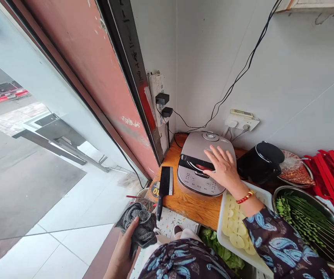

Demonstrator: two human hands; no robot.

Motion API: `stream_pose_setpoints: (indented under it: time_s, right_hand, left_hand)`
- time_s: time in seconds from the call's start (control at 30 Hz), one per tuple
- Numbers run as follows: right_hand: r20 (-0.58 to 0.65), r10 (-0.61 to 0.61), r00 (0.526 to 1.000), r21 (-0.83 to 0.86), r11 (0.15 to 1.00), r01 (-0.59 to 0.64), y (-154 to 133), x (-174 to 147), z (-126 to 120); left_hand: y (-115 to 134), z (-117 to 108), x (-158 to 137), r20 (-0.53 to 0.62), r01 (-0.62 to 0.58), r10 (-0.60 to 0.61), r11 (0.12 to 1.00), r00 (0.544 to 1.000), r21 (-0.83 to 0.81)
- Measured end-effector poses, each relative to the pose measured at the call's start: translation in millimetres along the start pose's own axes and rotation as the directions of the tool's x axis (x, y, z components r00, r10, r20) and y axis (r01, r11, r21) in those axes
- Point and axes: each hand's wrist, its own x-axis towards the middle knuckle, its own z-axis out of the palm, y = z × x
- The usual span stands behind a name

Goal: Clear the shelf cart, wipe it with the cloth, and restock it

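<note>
A bunched dark grey cloth (140, 224) is gripped in my left hand (126, 240), low in front of me and off the table's edge. My right hand (220, 166), fingers spread, is over the front right of a rice cooker (194, 146) with a closed lid; the thumb is near its front latch. Whether the palm presses on the lid I cannot tell. Left of the cooker lies a cleaver (166, 186), its black handle sticking out past the table edge. Below my right forearm is a white tray (221, 228) with skewered potato slices (236, 236).
On the wooden table (201, 211), a black pot (260, 161) stands right of the cooker. Beyond it are a bowl of peanuts (296, 170), red bags (332, 178) and a metal bowl of green skewers (303, 221). Leafy greens (222, 248) sit below. Cables (242, 73) hang along the wall.
</note>
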Motion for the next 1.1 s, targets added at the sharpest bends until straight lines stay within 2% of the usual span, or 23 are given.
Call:
stream_pose_setpoints:
  time_s: [0.17,0.3,0.4,0.47,0.57,0.7,0.93,1.1]
  right_hand:
    - [-0.159,0.124,0.979,-0.062,0.989,-0.135,40,-5,-58]
    - [-0.094,0.162,0.982,-0.108,0.979,-0.172,64,24,-90]
    - [-0.056,0.221,0.974,-0.109,0.968,-0.226,69,47,-100]
    - [-0.030,0.234,0.972,-0.136,0.962,-0.236,65,51,-99]
    - [-0.020,0.225,0.974,-0.170,0.959,-0.225,52,38,-93]
    - [-0.032,0.190,0.981,-0.170,0.966,-0.193,30,5,-74]
    - [0.092,0.168,0.981,-0.111,0.981,-0.158,-17,-56,-5]
    - [0.065,0.174,0.983,-0.083,0.982,-0.168,-33,-67,30]
  left_hand:
    - [7,-3,3,0.033,-0.051,0.051,0.999,0.998,0.008]
    - [22,-4,3,0.078,-0.044,0.039,0.997,0.996,0.058]
    - [30,-8,4,0.106,-0.045,0.035,0.995,0.994,0.084]
    - [32,-13,4,0.111,-0.052,0.043,0.995,0.993,0.083]
    - [29,-24,6,0.114,-0.047,0.037,0.995,0.993,0.093]
    - [21,-41,12,0.094,-0.030,0.022,0.996,0.995,0.083]
    - [10,-50,19,0.126,-0.037,0.032,0.999,0.992,0.036]
    - [7,-46,16,0.143,-0.004,-0.007,0.997,0.990,0.077]
